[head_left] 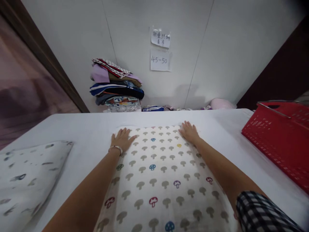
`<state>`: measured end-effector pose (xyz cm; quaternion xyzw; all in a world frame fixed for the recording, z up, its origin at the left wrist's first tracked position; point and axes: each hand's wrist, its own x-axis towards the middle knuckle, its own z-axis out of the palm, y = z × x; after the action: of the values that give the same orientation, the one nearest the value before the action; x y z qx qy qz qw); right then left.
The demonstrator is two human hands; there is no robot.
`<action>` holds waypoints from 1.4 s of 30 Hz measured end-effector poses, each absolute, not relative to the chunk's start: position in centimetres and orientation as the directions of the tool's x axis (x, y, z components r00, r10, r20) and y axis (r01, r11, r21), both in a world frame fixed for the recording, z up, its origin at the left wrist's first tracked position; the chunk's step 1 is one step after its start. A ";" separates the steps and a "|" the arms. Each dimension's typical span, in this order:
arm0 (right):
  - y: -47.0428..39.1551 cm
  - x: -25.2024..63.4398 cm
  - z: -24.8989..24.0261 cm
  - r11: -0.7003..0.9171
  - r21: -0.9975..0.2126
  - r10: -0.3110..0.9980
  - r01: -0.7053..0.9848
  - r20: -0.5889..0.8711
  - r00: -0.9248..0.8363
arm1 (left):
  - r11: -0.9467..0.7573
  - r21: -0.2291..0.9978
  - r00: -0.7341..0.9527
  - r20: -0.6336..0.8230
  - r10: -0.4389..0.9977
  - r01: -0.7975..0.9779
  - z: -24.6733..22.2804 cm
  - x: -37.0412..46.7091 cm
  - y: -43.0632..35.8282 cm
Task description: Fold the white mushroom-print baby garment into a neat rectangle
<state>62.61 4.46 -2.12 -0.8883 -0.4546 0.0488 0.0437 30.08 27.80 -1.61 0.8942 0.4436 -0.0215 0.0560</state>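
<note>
A white cloth [156, 174] printed with grey and coloured mushrooms lies spread over the white-covered table, its near part running out of the bottom of the view. On its far left corner rests my left hand [122, 139], fingers spread, a bracelet at the wrist. My right hand [190, 131] lies flat on the far right corner, its fingers apart. Neither hand grips the fabric.
At the left lies a folded white patterned cloth [31, 177]. A red plastic basket [282, 135] with a metal handle stands at the right. Behind the table [79, 124] are a stack of folded clothes [118, 87], a pink item [220, 103] and a wall with two paper notes [160, 60].
</note>
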 end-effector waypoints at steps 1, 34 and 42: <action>4.1 63.0 -2.1 -0.617 -0.106 0.786 0.780 -0.035 0.617 | -0.602 0.082 0.607 -0.083 0.790 0.794 -1.6 30.1 27.8; -15.3 52.6 -1.8 -0.598 -0.045 0.801 0.800 -0.004 0.598 | -0.693 0.078 0.697 -0.106 0.709 0.716 0.1 18.6 12.8; -17.1 50.8 -0.8 -0.617 -0.101 0.787 0.781 -0.073 0.612 | -0.689 0.085 0.694 -0.107 0.712 0.720 -0.3 15.4 9.5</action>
<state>50.80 -17.06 -0.83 -0.8973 -0.4369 0.0552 0.0296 15.37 9.47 -0.28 0.9183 0.3898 -0.0326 0.0603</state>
